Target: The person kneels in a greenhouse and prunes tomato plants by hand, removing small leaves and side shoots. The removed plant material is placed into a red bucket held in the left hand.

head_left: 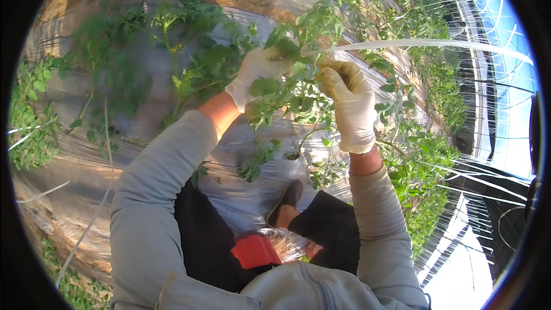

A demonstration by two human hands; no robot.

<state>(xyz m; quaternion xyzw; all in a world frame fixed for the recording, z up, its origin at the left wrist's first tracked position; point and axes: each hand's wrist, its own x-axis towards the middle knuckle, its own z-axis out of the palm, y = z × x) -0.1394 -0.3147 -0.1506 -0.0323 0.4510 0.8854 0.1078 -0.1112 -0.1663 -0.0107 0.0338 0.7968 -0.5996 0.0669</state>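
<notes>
A tomato plant [301, 105] rises from a hole in the plastic mulch film. Around its upper stem and leaves is my left hand [264, 71], in a pale translucent glove, its fingertips partly hidden by foliage. My right hand [348, 99], gloved too with yellowish stained fingers, is curled close to the same stem, thumb against the fingers. White twine [413, 43] runs from between the two hands towards the upper right; how the right fingers hold it is hard to tell.
More tomato plants [178, 69] with yellow flowers stand at the left, and a dense row [430, 155] lies to the right. Mulch film [254, 137] covers the ground. Several white strings [482, 176] stretch at the right. A red object [256, 251] is between my legs, near my shoe [286, 202].
</notes>
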